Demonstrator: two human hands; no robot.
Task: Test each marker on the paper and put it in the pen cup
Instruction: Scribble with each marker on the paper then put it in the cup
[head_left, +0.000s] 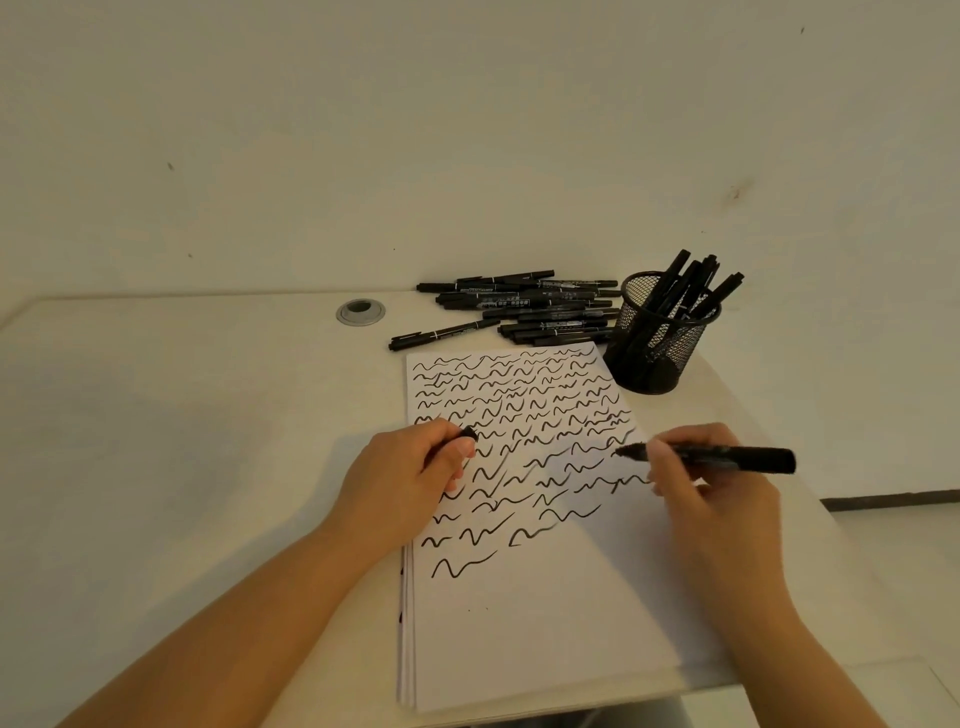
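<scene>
A white sheet of paper lies on the desk, its upper half covered with black squiggles. My right hand holds an uncapped black marker nearly level, tip pointing left just above the paper. My left hand rests on the paper's left edge, closed around the marker's black cap. A black mesh pen cup stands at the paper's top right corner with several markers in it. A pile of black markers lies behind the paper.
The paper is the top of a thin stack near the desk's front right corner. A round grey cable grommet sits left of the marker pile. A plain wall rises behind the desk.
</scene>
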